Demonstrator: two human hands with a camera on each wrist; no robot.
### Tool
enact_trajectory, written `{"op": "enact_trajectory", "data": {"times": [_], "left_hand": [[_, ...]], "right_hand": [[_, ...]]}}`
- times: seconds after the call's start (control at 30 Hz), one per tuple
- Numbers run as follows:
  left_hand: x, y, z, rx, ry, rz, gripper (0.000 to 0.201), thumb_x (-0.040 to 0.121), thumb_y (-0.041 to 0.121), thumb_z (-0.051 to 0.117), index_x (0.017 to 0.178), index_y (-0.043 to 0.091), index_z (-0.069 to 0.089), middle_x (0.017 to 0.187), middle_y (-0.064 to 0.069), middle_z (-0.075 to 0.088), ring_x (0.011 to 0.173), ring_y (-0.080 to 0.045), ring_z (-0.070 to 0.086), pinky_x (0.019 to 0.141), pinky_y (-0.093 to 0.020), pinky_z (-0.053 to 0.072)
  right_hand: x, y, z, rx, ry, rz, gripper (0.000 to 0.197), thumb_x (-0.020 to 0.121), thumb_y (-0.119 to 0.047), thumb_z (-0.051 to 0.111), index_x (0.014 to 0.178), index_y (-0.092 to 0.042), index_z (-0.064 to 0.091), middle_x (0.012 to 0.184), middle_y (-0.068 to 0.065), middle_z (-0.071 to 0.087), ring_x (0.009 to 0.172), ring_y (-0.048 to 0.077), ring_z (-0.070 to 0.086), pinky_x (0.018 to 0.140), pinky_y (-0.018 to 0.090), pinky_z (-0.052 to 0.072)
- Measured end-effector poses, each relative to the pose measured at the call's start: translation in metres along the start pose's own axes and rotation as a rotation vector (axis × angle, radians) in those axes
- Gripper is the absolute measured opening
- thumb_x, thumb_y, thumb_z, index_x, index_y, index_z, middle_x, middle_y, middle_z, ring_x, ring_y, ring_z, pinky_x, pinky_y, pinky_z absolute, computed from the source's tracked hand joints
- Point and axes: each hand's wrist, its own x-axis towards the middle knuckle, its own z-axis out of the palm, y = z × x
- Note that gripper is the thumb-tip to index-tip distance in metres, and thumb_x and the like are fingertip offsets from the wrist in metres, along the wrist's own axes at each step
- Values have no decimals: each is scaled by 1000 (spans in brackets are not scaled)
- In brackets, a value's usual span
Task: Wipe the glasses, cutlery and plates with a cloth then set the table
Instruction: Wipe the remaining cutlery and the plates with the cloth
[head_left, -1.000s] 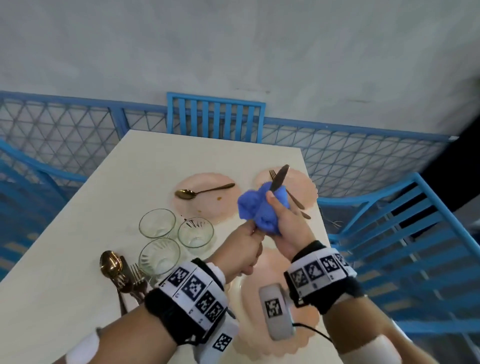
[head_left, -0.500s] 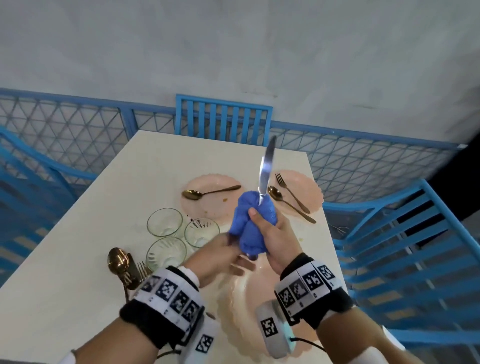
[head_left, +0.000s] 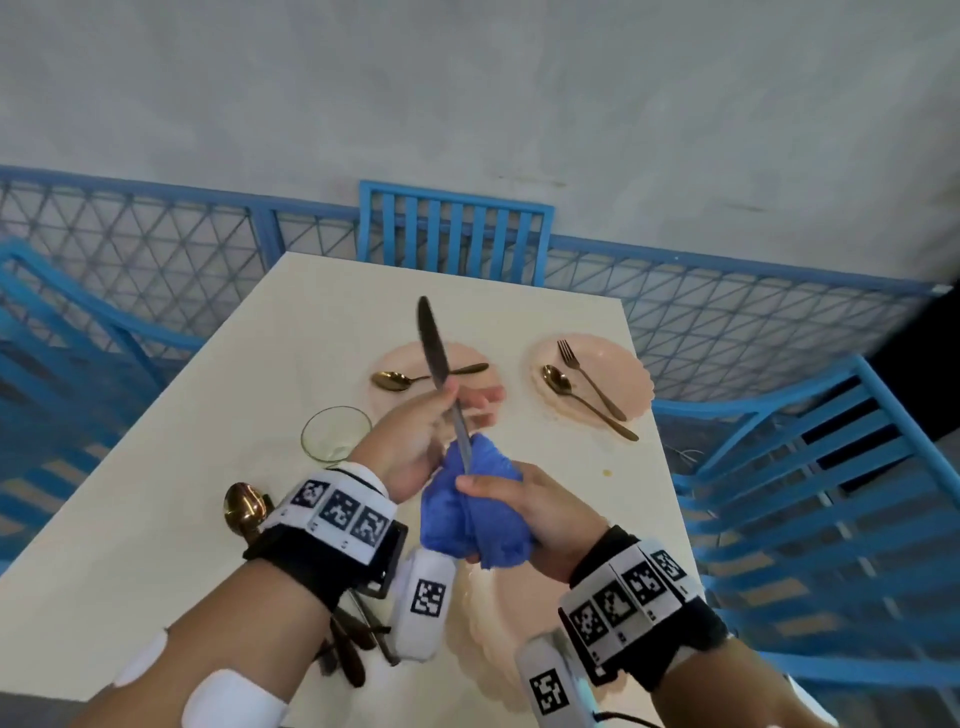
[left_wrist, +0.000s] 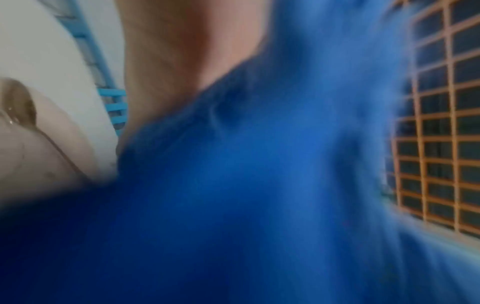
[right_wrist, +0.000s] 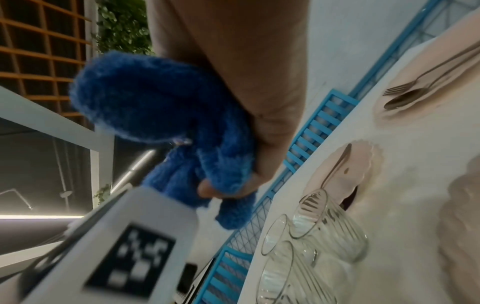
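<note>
Left hand (head_left: 415, 441) pinches knife (head_left: 439, 374) at mid-length, blade up and tilted left, above desk (head_left: 156, 519). Right hand (head_left: 540, 514) clenched round bunched blue cloth (head_left: 472, 514), cloth wrapped on knife's lower end. Both held over near pink plate (head_left: 498, 649). Far left plate (head_left: 395, 364) carries spoon (head_left: 395, 381). Far right plate (head_left: 618, 374) carries fork (head_left: 589, 379) and spoon. Glass (head_left: 335, 434) stands left of left hand; right wrist view shows three glasses (right_wrist: 311, 236) clustered. More cutlery (head_left: 244, 512) lies under left wrist.
</note>
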Motion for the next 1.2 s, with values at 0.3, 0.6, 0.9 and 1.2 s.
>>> {"op": "enact_trajectory", "data": {"times": [0.3,0.6,0.9,1.2], "left_hand": [[-8,-18,19,74,69,-78,48,102,35,30,69,10,54,98,-5,74,85,-15,69,76,-27,54],[-14,-9,4,189,132,-120,43,101,39,28,64,18,34,50,5,26,36,-8,21,38,-16,28],[-32,-42,24,342,-64,-310,41,101,40,28,66,20,30,47,9,24,36,-4,14,37,-12,12],[-41,-24,17,354,-103,-341,44,100,44,30,64,19,29,45,10,21,35,-4,14,36,-10,13]], "right_hand": [[7,-7,-1,-171,127,-127,25,90,-26,61,94,-2,66,89,16,67,84,24,64,79,35,50],[11,-27,-42,204,184,-113,43,94,-48,42,107,-10,59,87,13,59,71,22,56,63,31,45],[14,-9,-4,-20,198,-255,24,92,-24,53,90,-1,60,63,2,63,49,7,58,43,17,42],[35,-27,4,-65,460,-267,15,83,-18,69,72,-13,60,72,11,59,62,22,58,52,26,46]]}}
